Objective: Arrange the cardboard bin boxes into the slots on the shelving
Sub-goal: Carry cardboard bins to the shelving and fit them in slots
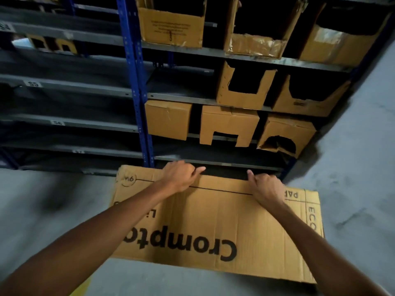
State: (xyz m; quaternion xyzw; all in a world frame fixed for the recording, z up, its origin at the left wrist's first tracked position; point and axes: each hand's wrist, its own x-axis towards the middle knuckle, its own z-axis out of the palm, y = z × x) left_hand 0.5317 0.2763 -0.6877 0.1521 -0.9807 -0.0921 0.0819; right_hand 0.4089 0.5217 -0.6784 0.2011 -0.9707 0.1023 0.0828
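Cardboard bin boxes [229,124] are seated in the right bay of the shelving [136,82], with a large printed carton [224,221] held low before it.

Grey shelves are carried on blue uprights. The carton, marked "Crompton", is held over the grey floor [352,167], its far edge near the lowest shelf. Bin boxes are stood side by side on three shelves above, several with cut-out fronts. The carton's far edge is gripped by the left hand [181,177] and right hand [266,188], fingers curled over it.

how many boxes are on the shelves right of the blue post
8 boxes: three in the top row, two in the middle row, three in the lower row. More may be cut off above.
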